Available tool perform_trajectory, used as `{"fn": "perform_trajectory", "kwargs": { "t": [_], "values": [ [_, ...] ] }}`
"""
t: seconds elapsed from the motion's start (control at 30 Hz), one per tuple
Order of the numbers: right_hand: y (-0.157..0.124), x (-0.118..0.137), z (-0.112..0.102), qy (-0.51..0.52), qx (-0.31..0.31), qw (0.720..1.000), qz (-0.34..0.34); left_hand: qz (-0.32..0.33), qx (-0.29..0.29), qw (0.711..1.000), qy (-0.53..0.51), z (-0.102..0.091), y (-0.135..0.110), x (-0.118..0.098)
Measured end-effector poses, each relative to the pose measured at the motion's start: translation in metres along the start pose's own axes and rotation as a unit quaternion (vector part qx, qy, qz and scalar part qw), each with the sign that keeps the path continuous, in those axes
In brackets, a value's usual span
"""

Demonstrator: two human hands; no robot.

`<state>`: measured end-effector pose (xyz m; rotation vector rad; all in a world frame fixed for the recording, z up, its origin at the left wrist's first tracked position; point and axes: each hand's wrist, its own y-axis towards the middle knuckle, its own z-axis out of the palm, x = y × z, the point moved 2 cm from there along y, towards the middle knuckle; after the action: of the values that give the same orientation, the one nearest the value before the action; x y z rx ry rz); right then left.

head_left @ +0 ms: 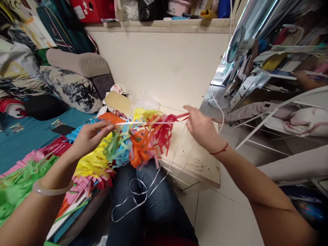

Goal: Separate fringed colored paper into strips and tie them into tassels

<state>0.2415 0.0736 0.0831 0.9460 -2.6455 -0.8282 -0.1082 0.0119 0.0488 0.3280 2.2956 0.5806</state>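
Observation:
A white ribbon [143, 122] runs taut from side to side between my hands, in front of colourful fringed paper tassels. Thumb and fingers of my left hand [96, 135] are pinched on its left end, above a yellow tassel [96, 162]. My right hand [202, 130] is closed at the other end, where a red strip [182, 116] from the red tassel [164, 133] reaches the fingers. An orange tassel [143, 147] hangs between them. A loose length of white ribbon [139, 204] curls over my jeans.
A pale wooden stool or box [196, 155] stands in front of my knees. More tassels, including a green one [23, 184], lie on the teal-covered seat [15, 140] at left. A white cable [214, 97] hangs near a fan [235, 44]; a white-framed rack [271, 119] stands at right.

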Motion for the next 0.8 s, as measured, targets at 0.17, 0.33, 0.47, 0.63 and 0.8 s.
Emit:
{"fn": "perform_trajectory", "kwargs": {
  "t": [0.17,0.33,0.47,0.63,0.8],
  "values": [
    [0.014,-0.025,-0.041,-0.150,0.020,0.988,-0.032,-0.050,-0.093,0.956,-0.274,0.004,0.010,-0.016],
    [0.041,-0.062,-0.062,-0.259,0.069,0.964,0.005,-0.048,-0.045,0.905,-0.421,0.037,0.055,-0.016],
    [0.054,-0.077,-0.070,-0.249,0.079,0.965,0.008,-0.008,0.010,0.851,-0.525,0.050,0.075,-0.031],
    [0.060,-0.096,-0.063,-0.005,0.115,0.987,0.116,0.050,0.391,0.848,-0.353,0.065,0.070,-0.067],
    [0.079,-0.104,-0.073,0.345,0.092,0.907,0.224,0.074,0.487,0.834,-0.249,0.062,0.082,-0.082]
  ]
}}
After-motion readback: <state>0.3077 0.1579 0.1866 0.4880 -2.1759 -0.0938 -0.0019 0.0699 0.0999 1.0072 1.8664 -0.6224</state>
